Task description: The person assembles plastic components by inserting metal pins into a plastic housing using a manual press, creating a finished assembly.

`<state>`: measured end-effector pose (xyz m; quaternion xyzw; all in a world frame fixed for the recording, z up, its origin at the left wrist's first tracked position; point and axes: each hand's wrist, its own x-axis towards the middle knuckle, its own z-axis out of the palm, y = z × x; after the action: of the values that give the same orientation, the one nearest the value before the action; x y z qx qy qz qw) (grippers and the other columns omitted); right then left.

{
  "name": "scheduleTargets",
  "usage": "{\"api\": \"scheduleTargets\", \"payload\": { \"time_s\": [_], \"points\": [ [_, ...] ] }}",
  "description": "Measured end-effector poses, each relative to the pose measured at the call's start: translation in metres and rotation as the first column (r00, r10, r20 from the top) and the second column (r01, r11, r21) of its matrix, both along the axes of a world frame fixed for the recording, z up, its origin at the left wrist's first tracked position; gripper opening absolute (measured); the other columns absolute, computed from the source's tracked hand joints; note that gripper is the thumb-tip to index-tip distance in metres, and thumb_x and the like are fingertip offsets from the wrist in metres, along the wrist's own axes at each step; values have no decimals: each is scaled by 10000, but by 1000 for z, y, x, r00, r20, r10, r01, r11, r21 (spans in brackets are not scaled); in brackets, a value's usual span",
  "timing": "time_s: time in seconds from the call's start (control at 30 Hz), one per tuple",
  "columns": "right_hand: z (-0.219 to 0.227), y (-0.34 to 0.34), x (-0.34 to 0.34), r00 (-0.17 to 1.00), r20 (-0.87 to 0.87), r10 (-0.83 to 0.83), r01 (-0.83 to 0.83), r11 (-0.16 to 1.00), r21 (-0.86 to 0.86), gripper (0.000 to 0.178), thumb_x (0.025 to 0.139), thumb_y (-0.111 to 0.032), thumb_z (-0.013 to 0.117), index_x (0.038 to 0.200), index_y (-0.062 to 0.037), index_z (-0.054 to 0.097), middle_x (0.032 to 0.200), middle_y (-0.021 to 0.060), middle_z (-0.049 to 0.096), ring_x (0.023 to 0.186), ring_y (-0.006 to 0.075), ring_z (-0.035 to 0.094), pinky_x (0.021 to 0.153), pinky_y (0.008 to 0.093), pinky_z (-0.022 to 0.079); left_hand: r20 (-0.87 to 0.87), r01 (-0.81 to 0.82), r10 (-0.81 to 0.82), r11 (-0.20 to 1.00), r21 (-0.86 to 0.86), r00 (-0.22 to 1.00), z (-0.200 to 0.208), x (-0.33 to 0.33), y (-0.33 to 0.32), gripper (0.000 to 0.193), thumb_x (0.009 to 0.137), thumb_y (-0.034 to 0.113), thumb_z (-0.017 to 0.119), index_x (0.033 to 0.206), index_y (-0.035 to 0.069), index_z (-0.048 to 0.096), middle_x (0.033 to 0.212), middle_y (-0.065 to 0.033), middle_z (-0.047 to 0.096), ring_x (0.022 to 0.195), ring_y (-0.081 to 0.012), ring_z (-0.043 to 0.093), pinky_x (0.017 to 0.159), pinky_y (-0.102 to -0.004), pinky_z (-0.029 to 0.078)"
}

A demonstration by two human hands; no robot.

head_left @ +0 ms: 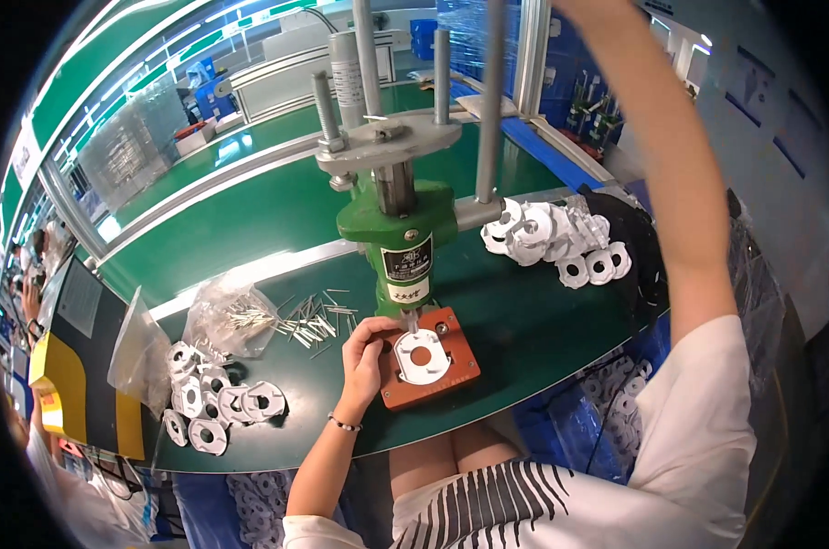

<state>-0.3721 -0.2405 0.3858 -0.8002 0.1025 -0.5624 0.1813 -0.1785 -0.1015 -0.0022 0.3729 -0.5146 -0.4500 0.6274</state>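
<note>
A white flat ring-shaped plastic part [422, 359] lies on an orange-red fixture block [460, 352] beneath the ram of a green hand press [399, 224]. My left hand [364, 355] rests at the block's left side, its fingers curled and closed by the part's upper left edge, near the ram tip. Whatever lies between those fingertips is hidden. My right forearm [675, 165] reaches up past the press's grey lever rod [491, 101]; the hand is cut off by the top edge. Thin metal pins [312, 320] lie loose left of the press.
Similar white parts lie in a pile at the left [209, 403] and a heap at the right [547, 233]. A clear plastic bag [227, 320] holds more pins. A yellow-and-black box [90, 366] stands far left. Blue-lined containers of white parts sit below the green table's edge.
</note>
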Motion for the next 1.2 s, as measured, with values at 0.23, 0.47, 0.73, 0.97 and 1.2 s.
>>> {"api": "scheduleTargets", "payload": {
  "time_s": [0.23,0.47,0.73,0.97,1.2],
  "points": [
    [-98,-130,90,932,-357,-67,196,920,340,354,803,-149,648,1126,-32,566,865,86,634,855,158,595,791,283,487,91,-71,75,996,-52,993,-1,9,4,293,755,-58,346,944,-52,569,982,-90,575,941,-164,559,862,-259,407],
    [-95,-99,17,611,-742,-276,315,944,-92,269,831,-203,587,981,11,654,945,105,664,886,172,619,799,299,476,49,-52,54,997,-50,997,-7,4,-2,283,761,-55,355,929,-43,582,970,-80,578,906,-155,557,816,-246,416],
    [-95,36,-15,989,-144,28,-2,984,177,357,891,-332,544,895,2,668,819,112,665,745,180,645,698,300,521,-19,-47,47,999,-26,999,-11,6,-2,280,750,-46,346,911,-44,575,936,-76,580,888,-141,553,812,-239,419],
    [-78,61,9,996,-93,-13,48,923,381,224,735,-142,751,664,42,646,575,53,606,487,75,529,457,192,402,-31,-49,48,998,-48,998,-10,4,-3,275,750,-60,344,901,-53,573,924,-82,579,866,-145,560,798,-253,438],
    [-70,62,-2,943,-305,-130,156,986,60,183,798,-114,676,736,57,659,651,73,638,566,84,557,532,218,444,-22,-56,55,996,-65,998,-10,2,-2,286,735,-66,327,889,-61,568,921,-96,576,866,-154,561,812,-259,439]
  ]
}}
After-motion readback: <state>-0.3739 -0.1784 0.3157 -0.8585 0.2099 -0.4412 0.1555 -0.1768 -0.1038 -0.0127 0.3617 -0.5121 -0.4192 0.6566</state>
